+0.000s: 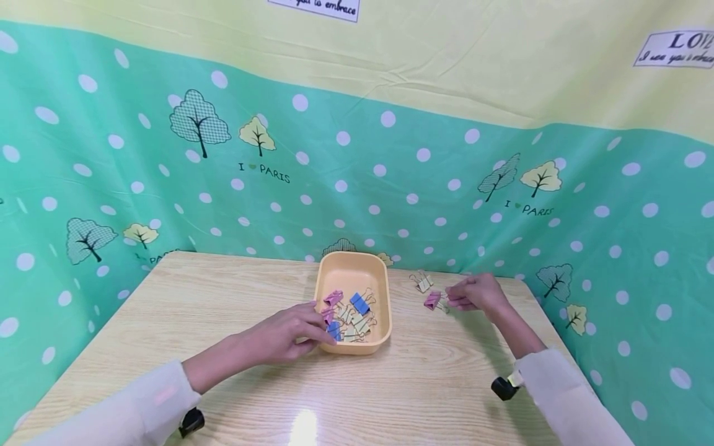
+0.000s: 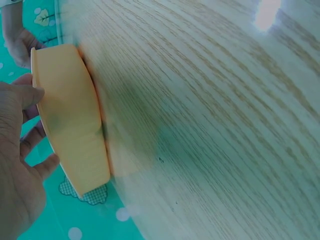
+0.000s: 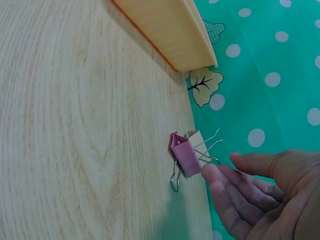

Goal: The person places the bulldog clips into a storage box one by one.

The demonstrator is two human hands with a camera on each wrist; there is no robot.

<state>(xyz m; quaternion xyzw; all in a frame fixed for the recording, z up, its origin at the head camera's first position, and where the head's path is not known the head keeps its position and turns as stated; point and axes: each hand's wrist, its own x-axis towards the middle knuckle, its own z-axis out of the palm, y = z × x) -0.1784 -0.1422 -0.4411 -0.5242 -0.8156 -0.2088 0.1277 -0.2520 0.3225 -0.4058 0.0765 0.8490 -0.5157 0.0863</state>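
Observation:
My left hand (image 1: 292,331) is at the left rim of a peach plastic bin (image 1: 388,310), its fingers loosely bent and spread along the edge. In the left wrist view the thumb overlaps the rim. Several pink, blue and cream binder clips (image 1: 360,303) lie inside the bin, some partly hidden by this hand. To the right of the bin, my right hand (image 1: 474,292) hovers by a pink binder clip (image 3: 186,157). Its thumb and fingertips are near the wire handles, with a gap between them. A cream binder clip (image 1: 424,283) lies just behind the pink one.
The bin stands on a light wood-grain table (image 1: 223,285) near its back edge. Behind and at both sides hangs a green and yellow cloth (image 1: 357,161) with dots and trees.

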